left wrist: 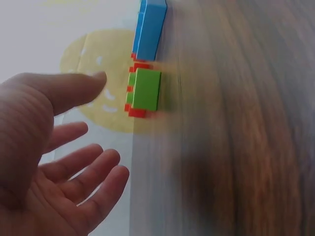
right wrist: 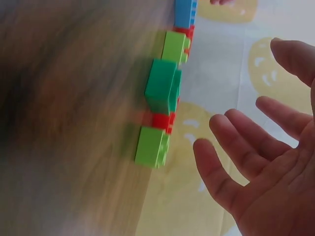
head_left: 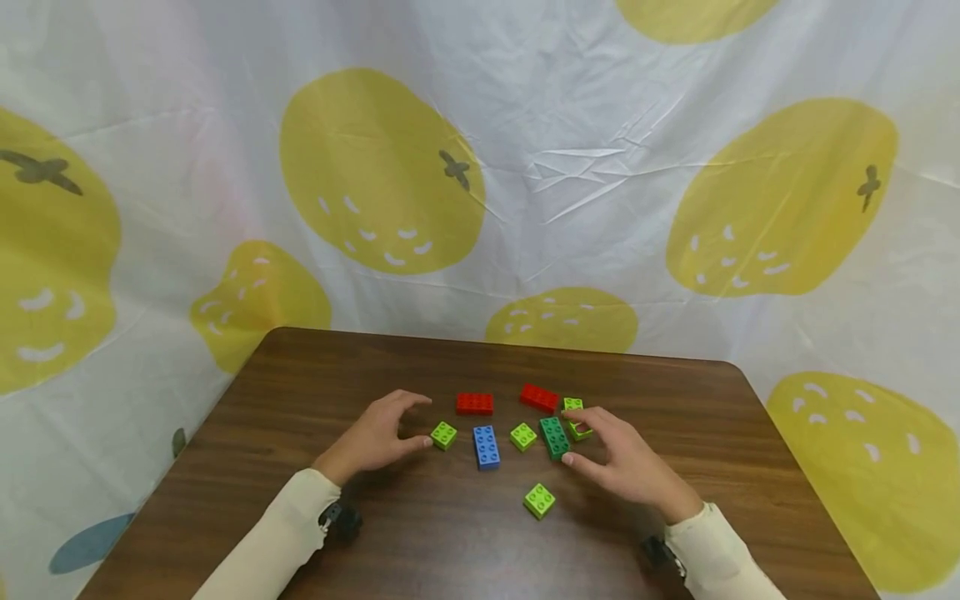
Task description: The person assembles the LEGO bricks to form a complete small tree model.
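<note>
The green brick (head_left: pixel 554 438) lies flat on the worktop, studs up, just beside the thumb of the right hand (head_left: pixel 628 461). That hand's fingers reach over toward a half-hidden lime brick (head_left: pixel 580 431); they stand apart from the thumb, and from its wrist view I see nothing in its grasp. Across from it, the left hand (head_left: pixel 377 437) has its thumb and fingers parted too, the thumb tip near the left lime brick (head_left: pixel 443 435) and nothing held. Between the hands lie the blue brick (head_left: pixel 486 447) and the middle lime brick (head_left: pixel 522 437), apart from each other. Farther off sit the left red brick (head_left: pixel 475 404) and the right red brick (head_left: pixel 539 397), with the far lime brick (head_left: pixel 573 404) close by the latter; the near lime brick (head_left: pixel 539 501) lies by itself toward the person. That makes nine, spread one layer deep. I can see none stacked or joined, though the fingers hide part of the right-hand cluster, so I'd judge the handling barely begun: pieces laid out, no pair put together, none lifted. Around them is the brown worktop (head_left: pixel 435 554), and behind hangs a lemon-print cloth (head_left: pixel 570 217).
</note>
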Tool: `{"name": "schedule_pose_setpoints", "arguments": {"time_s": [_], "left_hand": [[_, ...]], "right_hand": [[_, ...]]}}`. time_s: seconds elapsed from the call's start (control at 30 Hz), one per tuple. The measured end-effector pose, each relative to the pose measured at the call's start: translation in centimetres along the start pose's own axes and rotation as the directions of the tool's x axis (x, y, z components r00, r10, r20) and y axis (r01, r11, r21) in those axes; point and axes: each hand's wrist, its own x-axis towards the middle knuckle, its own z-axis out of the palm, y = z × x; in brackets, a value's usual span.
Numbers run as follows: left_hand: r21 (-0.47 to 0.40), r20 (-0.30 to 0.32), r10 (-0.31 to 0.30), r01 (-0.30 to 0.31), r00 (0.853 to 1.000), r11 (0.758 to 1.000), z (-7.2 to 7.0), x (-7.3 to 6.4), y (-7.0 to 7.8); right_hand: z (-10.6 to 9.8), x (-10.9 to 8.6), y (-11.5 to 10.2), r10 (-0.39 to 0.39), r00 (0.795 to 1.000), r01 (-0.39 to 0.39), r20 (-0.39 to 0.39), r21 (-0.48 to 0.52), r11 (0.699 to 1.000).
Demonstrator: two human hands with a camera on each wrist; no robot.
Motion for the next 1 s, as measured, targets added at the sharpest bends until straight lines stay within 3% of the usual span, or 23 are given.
{"name": "schedule_pose_setpoints", "arguments": {"time_s": [0.17,0.43,0.73,1.0], "left_hand": [[-0.054,0.002,-0.02,0.02,1.0,0.998,0.5,0.3,0.1],[-0.112,0.025,-0.004,0.007,1.0,0.994,1.3,0.8,0.4],[-0.156,0.046,0.001,0.006,0.999,0.988,1.8,1.5,0.5],[-0.139,0.081,-0.043,0.054,0.996,0.989,2.7,1.8,0.3]], "right_hand": [[0.7,0.1,-0.5,-0.016,0.999,0.012,0.039,0.084,0.996],[1.9,0.0,-0.4,-0.058,0.992,0.046,0.108,0.114,0.992],[2.3,-0.1,-1.0,-0.025,0.966,-0.04,0.257,0.243,0.969],[2.9,-0.2,-1.2,-0.041,0.952,-0.049,0.302,0.282,0.958]]}}
